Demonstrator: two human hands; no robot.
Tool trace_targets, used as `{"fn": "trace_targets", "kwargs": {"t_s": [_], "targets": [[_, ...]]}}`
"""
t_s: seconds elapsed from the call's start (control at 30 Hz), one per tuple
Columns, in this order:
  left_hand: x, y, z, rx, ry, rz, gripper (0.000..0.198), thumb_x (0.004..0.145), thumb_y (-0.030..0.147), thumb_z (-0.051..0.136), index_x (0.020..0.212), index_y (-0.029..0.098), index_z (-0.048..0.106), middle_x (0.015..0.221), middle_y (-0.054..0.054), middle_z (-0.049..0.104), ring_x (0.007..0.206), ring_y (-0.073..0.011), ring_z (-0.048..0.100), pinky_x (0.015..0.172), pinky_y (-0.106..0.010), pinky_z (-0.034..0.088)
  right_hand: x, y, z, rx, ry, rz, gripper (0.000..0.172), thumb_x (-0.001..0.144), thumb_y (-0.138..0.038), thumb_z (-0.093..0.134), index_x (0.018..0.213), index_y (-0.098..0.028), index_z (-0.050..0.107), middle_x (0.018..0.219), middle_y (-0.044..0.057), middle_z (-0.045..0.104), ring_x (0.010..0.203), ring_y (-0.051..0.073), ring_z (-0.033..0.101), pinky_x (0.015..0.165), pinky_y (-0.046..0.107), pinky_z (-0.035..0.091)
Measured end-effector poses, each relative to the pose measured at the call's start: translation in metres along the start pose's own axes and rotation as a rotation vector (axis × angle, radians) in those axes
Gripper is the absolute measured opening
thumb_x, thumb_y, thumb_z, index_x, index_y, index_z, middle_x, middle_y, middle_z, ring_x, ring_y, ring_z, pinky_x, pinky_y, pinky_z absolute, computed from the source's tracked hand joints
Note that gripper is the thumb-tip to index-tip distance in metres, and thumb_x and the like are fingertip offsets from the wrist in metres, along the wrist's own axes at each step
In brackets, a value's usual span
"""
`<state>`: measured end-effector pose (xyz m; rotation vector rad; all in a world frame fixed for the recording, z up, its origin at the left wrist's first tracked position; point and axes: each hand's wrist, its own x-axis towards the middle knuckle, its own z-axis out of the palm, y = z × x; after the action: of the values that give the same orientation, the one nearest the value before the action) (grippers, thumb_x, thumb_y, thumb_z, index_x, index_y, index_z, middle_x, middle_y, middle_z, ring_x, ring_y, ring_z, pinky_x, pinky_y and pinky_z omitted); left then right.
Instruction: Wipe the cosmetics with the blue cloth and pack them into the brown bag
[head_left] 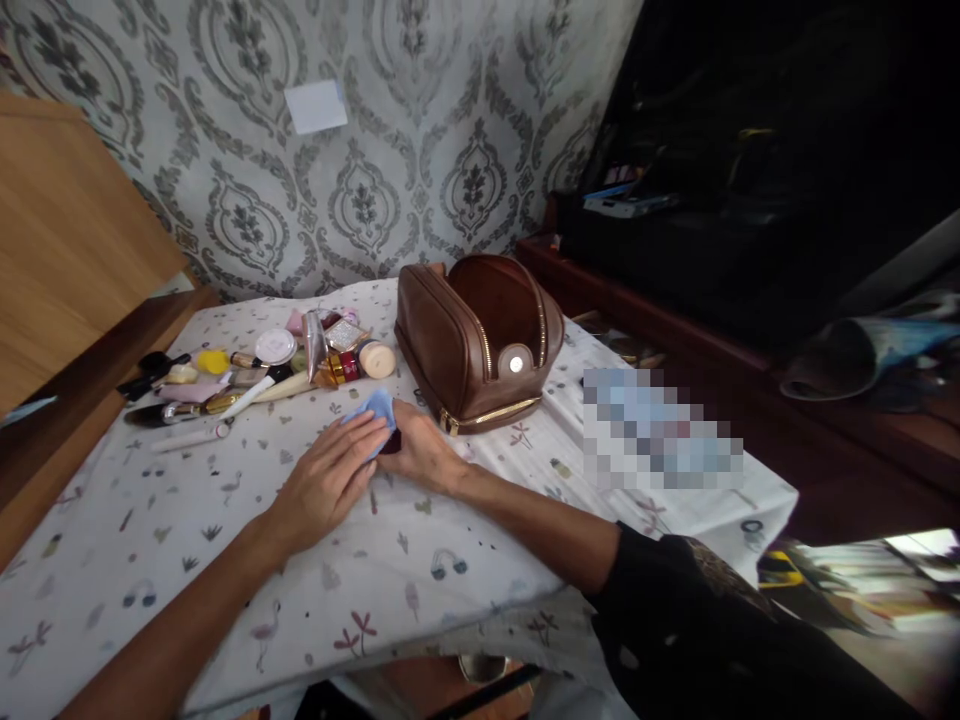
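A light blue cloth (380, 402) lies under the fingers of my left hand (326, 485), which presses it against a small dark object (391, 443). My right hand (426, 448) is closed around that dark object; most of it is hidden, so its kind does not show. Just beyond my right hand stands a brown toiletry bag (465, 340), its top zip open and its hollow inside facing up. To the left of the bag lies a pile of cosmetics, with a round white compact (275, 347), a cream-lidded jar (376, 360) and several brushes and tubes.
A patterned white cloth (247, 560) covers the table. A blurred-out pale blue item (660, 425) lies at the right edge. Wooden furniture (82, 200) borders the left side, and a dark red ledge (720, 440) runs along the right. Patterned wallpaper (420, 130) rises behind.
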<state>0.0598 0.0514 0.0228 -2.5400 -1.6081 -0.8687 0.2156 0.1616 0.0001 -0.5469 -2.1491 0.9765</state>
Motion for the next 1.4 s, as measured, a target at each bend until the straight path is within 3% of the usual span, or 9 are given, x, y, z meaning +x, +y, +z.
{"fn": "trace_targets", "kwargs": {"t_s": [0.2,0.27,0.33,0.43,0.57,0.73,0.93,1.13,1.4], "targets": [[0.007,-0.003,0.004,0.105,0.045,0.049,0.045,0.099,0.023,0.048,0.145,0.023,0.049,0.145,-0.01,0.057,0.14,-0.0273,0.047,0.118,-0.047,0.04,0.0,0.003,0.002,-0.049,-0.048,0.002,0.035,0.07,-0.026,0.077,0.1,-0.016,0.061,0.097,0.008,0.065,0.094,0.027,0.061,0.088,0.041,0.052],[0.008,-0.006,0.004,0.161,0.069,0.057,0.046,0.099,0.025,0.048,0.145,0.024,0.046,0.143,-0.011,0.056,0.137,-0.0285,0.049,0.115,-0.048,0.042,-0.001,0.001,0.002,-0.042,-0.063,0.022,0.055,0.071,-0.026,0.076,0.12,-0.015,0.056,0.108,0.011,0.065,0.103,0.028,0.062,0.092,0.041,0.051],[0.011,-0.01,0.005,0.21,0.083,0.046,0.044,0.1,0.029,0.046,0.144,0.025,0.046,0.139,-0.012,0.057,0.13,-0.0292,0.054,0.11,-0.048,0.046,-0.002,-0.001,0.002,-0.047,-0.069,0.063,0.084,0.072,-0.028,0.077,0.144,-0.012,0.038,0.12,0.017,0.061,0.113,0.03,0.06,0.096,0.042,0.051],[0.016,-0.017,0.005,0.292,0.06,0.057,0.04,0.101,0.037,0.043,0.139,0.024,0.048,0.129,-0.013,0.059,0.118,-0.0303,0.06,0.099,-0.046,0.052,-0.003,-0.002,0.003,-0.066,-0.08,0.114,0.102,0.071,-0.03,0.079,0.153,-0.009,0.022,0.126,0.02,0.058,0.118,0.034,0.059,0.099,0.046,0.05],[0.026,-0.021,0.002,0.393,0.037,0.098,0.035,0.1,0.04,0.042,0.125,0.02,0.057,0.114,-0.012,0.062,0.103,-0.0297,0.064,0.079,-0.039,0.055,-0.003,-0.002,0.003,-0.086,-0.083,0.107,0.104,0.072,-0.027,0.079,0.155,-0.013,0.017,0.127,0.019,0.059,0.122,0.034,0.057,0.102,0.046,0.049],[0.033,-0.017,0.004,0.489,0.08,0.147,0.03,0.101,0.036,0.039,0.111,0.018,0.061,0.104,-0.011,0.064,0.094,-0.0259,0.065,0.063,-0.032,0.049,-0.004,-0.006,0.001,-0.07,-0.096,0.109,0.101,0.073,-0.028,0.078,0.155,-0.015,0.019,0.125,0.017,0.061,0.118,0.032,0.061,0.098,0.045,0.052],[0.036,-0.008,0.011,0.492,0.199,0.095,0.027,0.102,0.031,0.039,0.1,0.019,0.063,0.097,-0.007,0.063,0.09,-0.0225,0.063,0.068,-0.031,0.047,-0.006,-0.015,-0.004,-0.08,-0.097,0.127,0.101,0.074,-0.028,0.078,0.156,-0.016,0.02,0.127,0.017,0.061,0.125,0.035,0.058,0.1,0.048,0.052],[0.034,-0.012,0.014,0.337,0.225,0.007,0.029,0.103,0.031,0.037,0.096,0.019,0.063,0.088,-0.004,0.059,0.082,-0.0207,0.06,0.07,-0.031,0.045,-0.006,-0.015,-0.002,-0.101,-0.112,0.131,0.104,0.074,-0.033,0.081,0.157,-0.019,0.02,0.133,0.017,0.058,0.128,0.035,0.056,0.103,0.049,0.05],[0.031,-0.019,0.013,0.155,0.253,-0.034,0.03,0.102,0.031,0.035,0.1,0.019,0.062,0.089,-0.005,0.062,0.085,-0.0219,0.061,0.078,-0.032,0.047,-0.005,-0.013,-0.001,-0.108,-0.122,0.12,0.107,0.072,-0.032,0.083,0.157,-0.014,0.019,0.13,0.019,0.059,0.127,0.035,0.055,0.103,0.048,0.048]]}}
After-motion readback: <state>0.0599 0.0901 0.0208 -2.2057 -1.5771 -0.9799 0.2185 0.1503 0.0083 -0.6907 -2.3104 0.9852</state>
